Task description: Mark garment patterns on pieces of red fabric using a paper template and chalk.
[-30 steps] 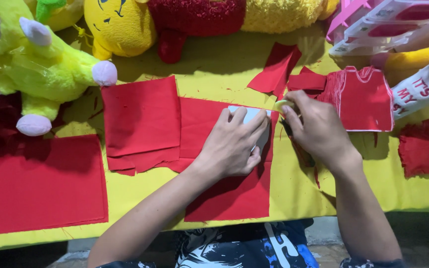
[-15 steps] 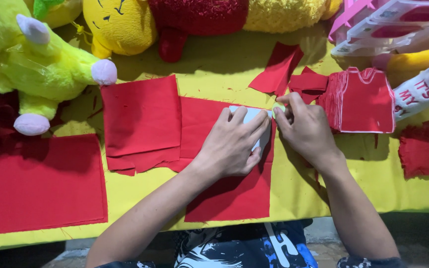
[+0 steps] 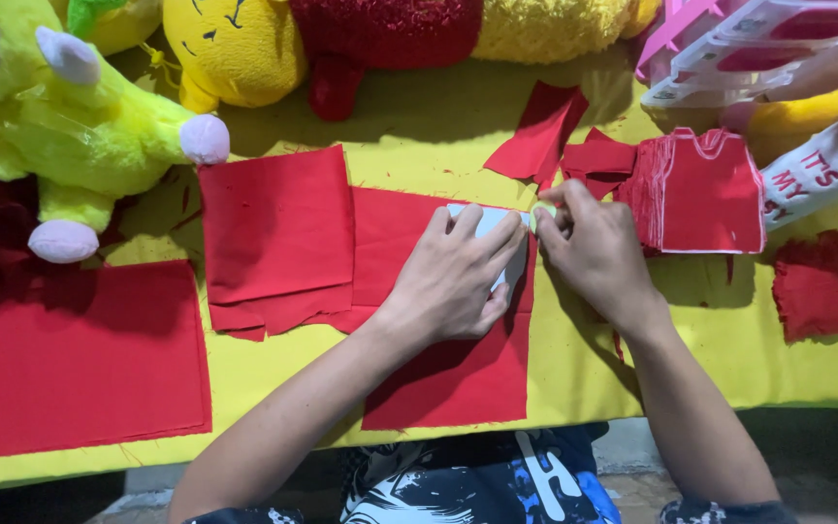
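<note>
Red cloth (image 3: 458, 378), soft and limp, pinned under a white template (image 3: 497, 228) by the flat, spread left hand (image 3: 453, 281); right hand (image 3: 594, 247) seemingly pinches something at the template's edge.

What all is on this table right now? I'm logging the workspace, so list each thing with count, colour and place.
white template: one, white, under the left hand on red cloth
red cloth sheets: several, red, centre and left of table
shirt-shaped cutouts: one stack, red, right
red scraps: a few, red, far right and top centre
plush toys: several, green, yellow, red, along the back
tablecloth: one, yellow
left hand: pressing the template
right hand: at the template's right edge
</note>
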